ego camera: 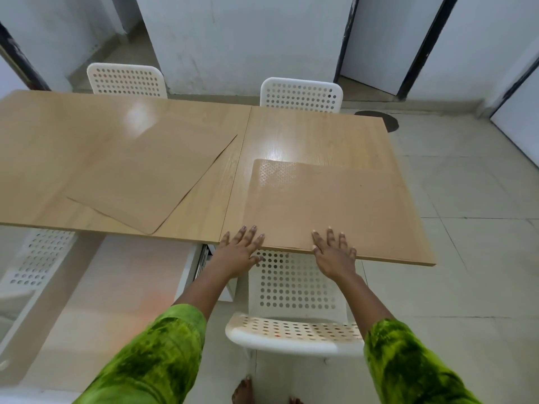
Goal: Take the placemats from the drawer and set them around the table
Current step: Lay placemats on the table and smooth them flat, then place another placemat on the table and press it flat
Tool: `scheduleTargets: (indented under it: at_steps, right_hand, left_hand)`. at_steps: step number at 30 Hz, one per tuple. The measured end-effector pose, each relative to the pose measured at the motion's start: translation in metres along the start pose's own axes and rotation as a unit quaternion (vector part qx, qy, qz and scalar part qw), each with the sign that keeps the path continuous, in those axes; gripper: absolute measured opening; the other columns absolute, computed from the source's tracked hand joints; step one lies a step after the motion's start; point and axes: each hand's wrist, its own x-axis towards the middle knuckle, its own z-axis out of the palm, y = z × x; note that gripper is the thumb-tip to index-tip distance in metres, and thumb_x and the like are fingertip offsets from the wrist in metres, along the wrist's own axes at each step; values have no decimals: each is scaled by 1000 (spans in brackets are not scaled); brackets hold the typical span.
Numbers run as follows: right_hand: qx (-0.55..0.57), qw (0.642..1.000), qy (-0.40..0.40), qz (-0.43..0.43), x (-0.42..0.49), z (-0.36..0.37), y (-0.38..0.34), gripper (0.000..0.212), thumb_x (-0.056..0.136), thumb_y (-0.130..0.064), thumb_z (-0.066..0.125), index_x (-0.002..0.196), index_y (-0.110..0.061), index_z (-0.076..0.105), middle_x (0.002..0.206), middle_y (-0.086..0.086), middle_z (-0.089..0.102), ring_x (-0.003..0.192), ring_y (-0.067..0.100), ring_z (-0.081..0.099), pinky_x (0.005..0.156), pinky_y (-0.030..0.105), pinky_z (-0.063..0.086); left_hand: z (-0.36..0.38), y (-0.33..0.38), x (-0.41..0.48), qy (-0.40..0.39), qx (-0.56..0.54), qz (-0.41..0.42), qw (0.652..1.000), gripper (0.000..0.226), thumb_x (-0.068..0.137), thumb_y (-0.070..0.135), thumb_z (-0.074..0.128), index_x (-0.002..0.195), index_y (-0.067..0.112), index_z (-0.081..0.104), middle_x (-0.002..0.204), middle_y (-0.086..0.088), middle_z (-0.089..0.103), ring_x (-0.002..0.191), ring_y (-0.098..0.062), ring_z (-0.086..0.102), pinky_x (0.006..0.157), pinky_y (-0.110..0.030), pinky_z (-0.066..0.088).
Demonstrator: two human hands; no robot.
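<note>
- Green sleeves [151, 360] fill the bottom of our view, with a bare foot [242, 390] on the tiles below them; our arms reach forward over the white perforated chair [294, 301] tucked under the near edge of the table [320, 132].
- Our left hand [240, 249] lies flat with fingers spread, gripping nothing, its fingertips on the near-left corner of the near placemat [326, 205].
- Our right hand [332, 252] is likewise flat and spread, holding nothing, pressing on the mat's near edge, just beside the table's lip.
- That mat lies on the right half of the table, its near edge flush with or slightly over the table edge. We judge it could slip off onto the chair if we drag it any further towards us.
- Its far-left corner looks slightly raised and glossy. If it curls, it may not lie flat once our palms lift.
- A second placemat [151, 182] lies on the left half, turned at an angle, one corner close to the near edge. We judge it still wants squaring; a careless sweep of a sleeve could push that corner over.
- Both mats are nearly the table's own colour, so we could easily misjudge where their edges fall.
- Two more chairs [300, 94] stand at the far side with no mats before them; reaching across could disturb the mats already laid.
- We cannot see the drawer clearly.
</note>
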Motion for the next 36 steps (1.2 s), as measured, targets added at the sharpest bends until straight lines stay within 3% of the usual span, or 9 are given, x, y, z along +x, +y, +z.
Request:
scheduleTargets:
  at_steps: [4,6,9,13,20,25,31,34,36]
  right_hand:
    - [66,998,18,6,-3,-8,-13,51,99,-34,28,149,-27,19,160,5,7,147,28,3,116,47,8]
    - [138,989,48,-15,-8,-14,-23,49,98,-28,33,146,-19,30,156,6,24,143,26,20,114,38,20]
    - [246,966,76,-26,-19,-23,-49,35,95,-19,39,124,-10,56,128,9,58,109,23,55,86,29,41]
    - [342,937,48,-45,-34,-16,-96,21,92,-14,40,89,-9,60,99,13,66,89,28,63,79,40,51]
    - [443,894,-30,-61,-70,28,-218,26,92,-6,40,74,-14,56,78,9,62,62,18,58,51,22,44]
    - [458,885,-29,-77,-101,66,-302,25,94,-8,39,78,-11,57,77,8,61,63,18,56,52,24,41]
    - [403,908,-3,-117,-103,86,-376,23,91,-8,42,78,-13,61,86,9,63,74,22,56,61,26,40]
    - [265,951,54,-151,-85,87,-396,27,89,-8,44,110,-6,61,114,9,59,96,23,54,75,27,39]
    - [149,971,64,-177,-62,89,-402,45,90,-10,46,135,-9,46,143,7,41,123,24,46,89,27,39]
  left_hand:
    - [-15,8,-5,39,-133,-18,990,56,99,40,29,149,17,17,160,-2,5,147,-18,2,119,-43,6]
    - [-24,10,-16,86,-259,-42,961,53,99,36,35,147,14,27,157,-4,20,146,-19,14,118,-39,14]
    - [-34,2,-44,147,-416,-89,893,46,98,31,42,140,14,41,149,-5,39,139,-20,33,112,-34,25]
    - [-32,-36,-89,180,-467,-119,858,40,96,29,46,133,14,51,141,-5,50,130,-19,45,107,-31,33]
    - [-12,-135,-181,242,-521,-143,806,33,97,23,45,125,11,57,119,-7,64,115,-23,57,96,-34,42]
    - [-3,-205,-238,260,-577,-154,758,30,98,15,41,124,5,54,107,-4,61,99,-19,56,74,-21,42]
    - [-7,-268,-263,276,-588,-151,745,28,97,18,43,119,7,57,105,-5,64,92,-17,59,72,-25,44]
    - [-13,-290,-254,263,-603,-150,738,29,97,17,44,118,4,58,104,-6,64,89,-18,58,67,-23,42]
    - [-16,-301,-241,248,-612,-153,736,28,97,17,44,117,3,58,104,-6,63,86,-18,57,63,-22,40]
